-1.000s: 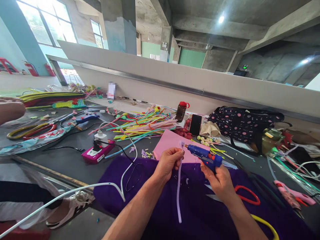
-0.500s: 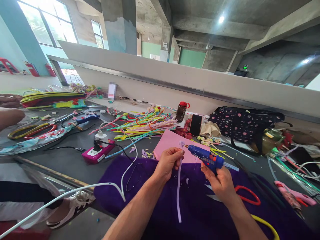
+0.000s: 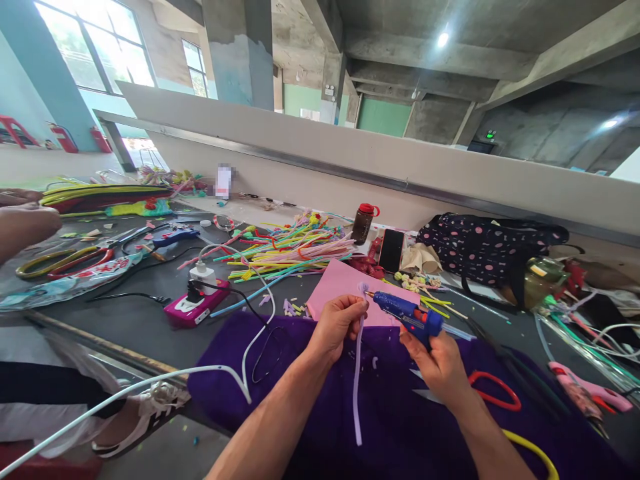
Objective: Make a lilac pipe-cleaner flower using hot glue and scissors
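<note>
My left hand (image 3: 343, 320) pinches a lilac pipe cleaner (image 3: 357, 393) near its top; the long end hangs down and the upper end is bent into a small coil. Wrapped around the handle of a blue hot glue gun (image 3: 405, 312) is my right hand (image 3: 435, 360). The gun's nozzle points left and meets or nearly meets the coil; I cannot tell if they touch. Beneath the two hands lies a dark purple cloth (image 3: 300, 353), with red-handled scissors (image 3: 495, 390) on it, close by my right forearm. A pink sheet (image 3: 330, 287) lies just behind my hands.
Bundles of coloured pipe cleaners (image 3: 295, 250) spread across the table's middle. A magenta power strip (image 3: 195, 310) with trailing cables sits to the left. Behind are a red-capped bottle (image 3: 363, 223), a phone (image 3: 391, 250) and a dotted bag (image 3: 485, 253). Another person's hand (image 3: 30, 220) works at far left.
My right hand has shifted the glue gun slightly left, bringing its nozzle closer to the coil. My left hand stays nearly still. The other person's hand has moved a little right.
</note>
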Available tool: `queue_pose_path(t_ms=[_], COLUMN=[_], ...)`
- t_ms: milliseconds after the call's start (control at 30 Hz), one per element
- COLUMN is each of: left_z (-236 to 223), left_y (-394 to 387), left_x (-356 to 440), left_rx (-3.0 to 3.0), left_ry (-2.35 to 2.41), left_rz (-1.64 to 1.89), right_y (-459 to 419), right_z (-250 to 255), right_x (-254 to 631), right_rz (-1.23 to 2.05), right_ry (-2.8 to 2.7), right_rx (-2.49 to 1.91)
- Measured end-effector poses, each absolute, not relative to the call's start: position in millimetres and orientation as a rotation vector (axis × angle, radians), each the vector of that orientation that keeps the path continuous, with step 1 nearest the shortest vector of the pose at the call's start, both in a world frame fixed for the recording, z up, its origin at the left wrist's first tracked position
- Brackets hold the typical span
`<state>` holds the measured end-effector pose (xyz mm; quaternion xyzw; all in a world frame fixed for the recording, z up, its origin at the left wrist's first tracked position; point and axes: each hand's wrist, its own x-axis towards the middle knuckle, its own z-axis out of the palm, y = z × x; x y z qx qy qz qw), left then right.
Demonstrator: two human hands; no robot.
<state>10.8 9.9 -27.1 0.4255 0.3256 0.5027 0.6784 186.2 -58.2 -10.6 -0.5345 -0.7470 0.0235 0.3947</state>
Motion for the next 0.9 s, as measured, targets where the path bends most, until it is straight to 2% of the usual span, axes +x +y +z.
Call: queue_pose_path(t_ms=[333,900], left_z=[-28.1,-27.8], left_y=[10.9,11.1], left_x=[10.1,8.4], left_rx=[0.952,0.944], left_ry=[0.72,0.722], left_rz=[1.118,1.148], right_y=[-58.7,-59.9], right_z=[-13.1,-12.3], right_x=[188.3,187.5], right_rz=[-0.014,0.077], right_ry=[-1.874,-1.876], right_rx=[-1.329,-1.321])
